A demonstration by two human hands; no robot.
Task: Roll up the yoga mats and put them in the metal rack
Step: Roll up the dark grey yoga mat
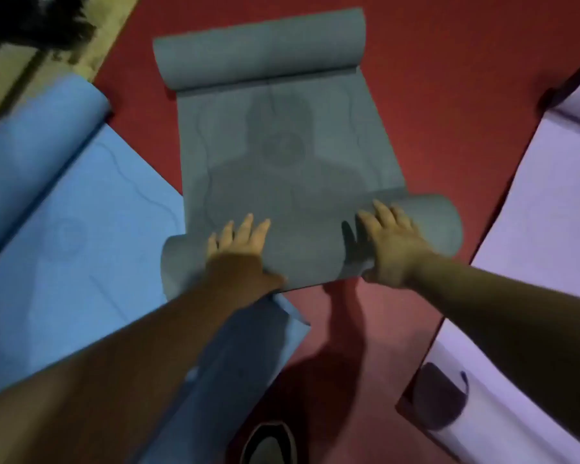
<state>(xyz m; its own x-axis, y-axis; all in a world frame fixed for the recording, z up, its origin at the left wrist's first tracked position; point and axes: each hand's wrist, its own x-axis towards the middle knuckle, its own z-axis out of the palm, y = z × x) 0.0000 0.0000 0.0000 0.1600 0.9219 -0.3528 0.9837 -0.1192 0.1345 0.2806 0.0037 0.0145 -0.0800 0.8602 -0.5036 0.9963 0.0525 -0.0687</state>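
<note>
A grey yoga mat [288, 152] lies on the red floor in the middle of the head view. Its far end curls into a roll, and its near end is wound into a thick roll [308, 249]. My left hand [240, 249] presses on the left part of that near roll with straight fingers. My right hand [387, 242] presses flat on its right part, fingers spread forward. The metal rack is not in view.
A blue mat [67, 229] lies to the left with its far end curled, its corner under the grey roll. A lilac mat [533, 262] lies to the right. The red floor [449, 112] shows between them. A dark shoe [272, 443] is at the bottom.
</note>
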